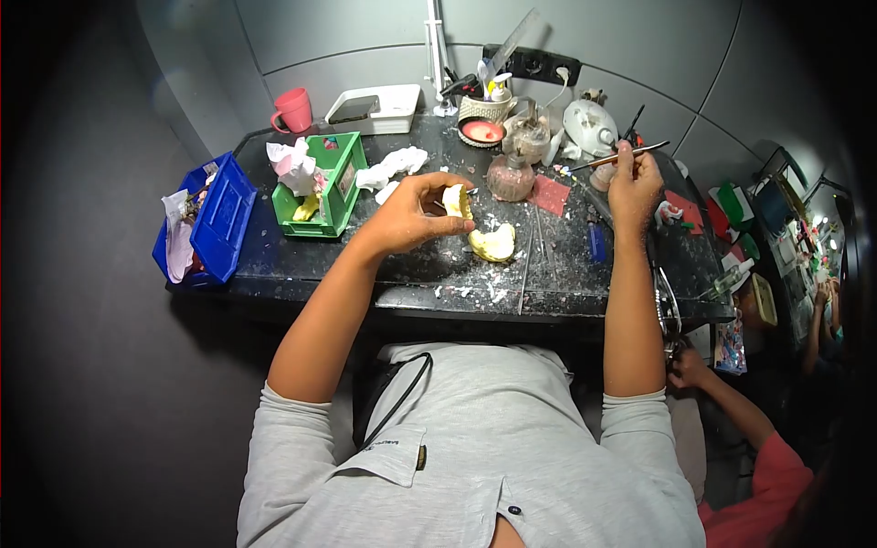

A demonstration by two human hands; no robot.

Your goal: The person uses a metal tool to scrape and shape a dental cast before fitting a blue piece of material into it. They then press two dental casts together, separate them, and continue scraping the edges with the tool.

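My left hand [408, 216] is closed on a pale yellow dental cast [456, 203], held between thumb and fingers above the dark worktable [411, 297]. A second yellow dental cast [494, 243], horseshoe-shaped, lies on the table just below and to the right. Raised at the right, my right hand [633, 190] pinches a thin wax carving tool [650, 148] with a brown handle. Its narrow end points left, towards a glass spirit lamp [511, 179]. Beside the lamp lies a pink wax sheet [550, 194]. I cannot make out what is on the tool's tip.
A green bin [343, 187] and a blue bin [226, 219] stand left. Behind are a pink mug [294, 110], a white tray [400, 111] and a red-rimmed dish [481, 132]. White scraps litter the table. Another person's hand [691, 369] is at lower right.
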